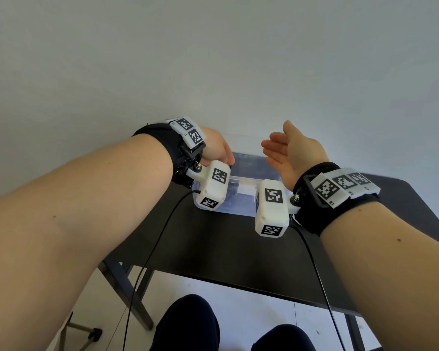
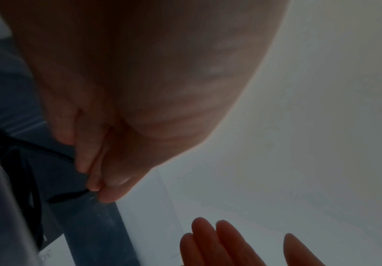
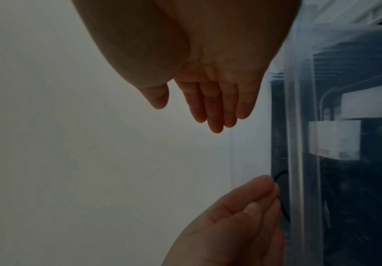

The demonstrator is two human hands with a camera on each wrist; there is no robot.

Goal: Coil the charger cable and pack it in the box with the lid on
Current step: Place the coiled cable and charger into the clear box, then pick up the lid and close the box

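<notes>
Two hands work over a clear plastic box [image 1: 241, 173] on a dark table [image 1: 238, 249], w/ the left hand [image 1: 217, 149] pinching a thin black charger cable [image 2: 69, 196] between thumb and fingertips at the box's rim, the rest of the cable looping down inside. The right hand [image 1: 287, 150] hovers just beside, palm up, fingers straight, grip released and carrying nothing. White blocks [image 3: 335, 138], probably the charger's plug parts, show through the box wall; the dim wrist views leave that unsure. No lid can be made out for certain. Judging by its slack curves, the cable is light, soft and springy, apt to uncoil once let go, so it is best held across the gathered loops, not by one strand, and pressed down until the lid goes on.
</notes>
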